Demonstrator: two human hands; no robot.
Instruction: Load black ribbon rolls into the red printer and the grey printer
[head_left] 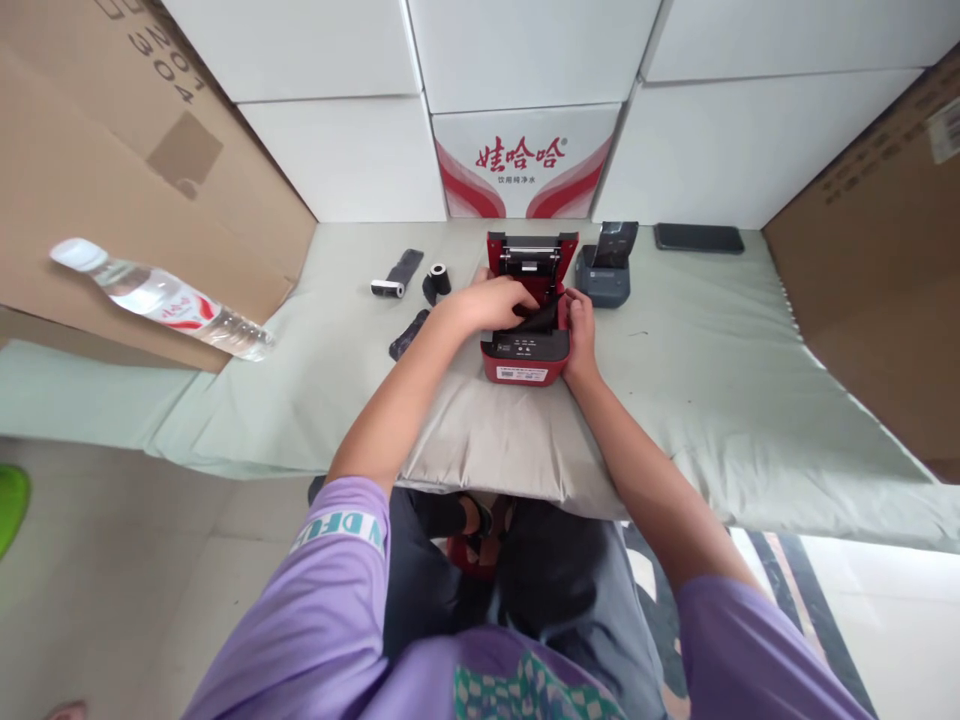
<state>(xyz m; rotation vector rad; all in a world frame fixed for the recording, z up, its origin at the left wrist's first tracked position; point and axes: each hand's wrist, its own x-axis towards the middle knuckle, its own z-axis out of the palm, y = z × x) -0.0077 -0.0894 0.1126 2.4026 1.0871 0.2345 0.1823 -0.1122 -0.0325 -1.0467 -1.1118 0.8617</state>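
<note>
Left hand (491, 303): I have it curled over the open bay of the red printer (527, 345), fingers pinching a black strip (541, 319).
Right hand (580, 330): I press it flat against the printer's right side, fingertips touching the strip.
Printer: lid raised, mid-table on the pale cloth (712, 380).
Grey printer (606, 275): just right of it.
Black roll (436, 281): left, apart.
</note>
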